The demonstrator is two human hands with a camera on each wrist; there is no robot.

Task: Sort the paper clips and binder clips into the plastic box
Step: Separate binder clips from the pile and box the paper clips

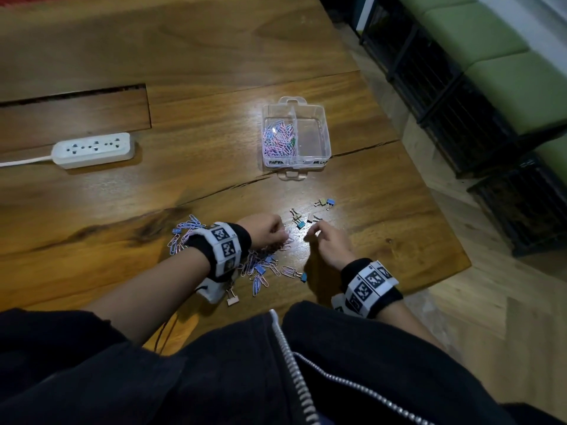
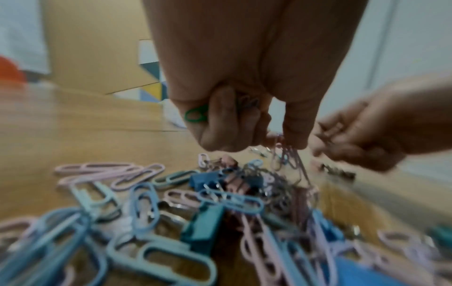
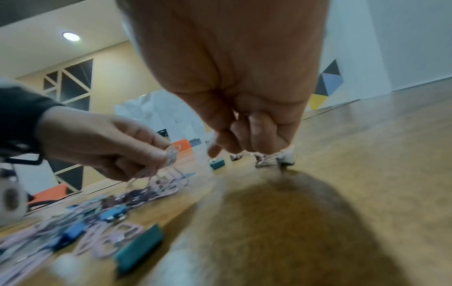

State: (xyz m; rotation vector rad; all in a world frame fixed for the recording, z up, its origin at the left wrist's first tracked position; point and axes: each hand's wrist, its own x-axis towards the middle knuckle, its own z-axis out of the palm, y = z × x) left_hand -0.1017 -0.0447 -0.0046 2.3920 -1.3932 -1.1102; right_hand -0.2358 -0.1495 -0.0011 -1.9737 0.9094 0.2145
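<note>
Blurring hides much of the heaped wire paper clips (image 2: 146, 209); several are pinched in the left hand (image 2: 234, 108); right hand (image 3: 247, 123) curled, contents indiscernible.

Left hand (image 1: 266, 231) hung low, fingers (image 2: 221, 120) curled, pinching paper clips (image 2: 285, 154). Right hand (image 1: 326, 242) beside it, fingers curled, apparently holding something; view blurred.

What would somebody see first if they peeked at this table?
Probably the messy heap of pastel paper clips and small binder clips near the table's front edge, with the left hand pinching a bunch. Farther back sits the clear plastic box, clips filling only its left compartment.
</note>
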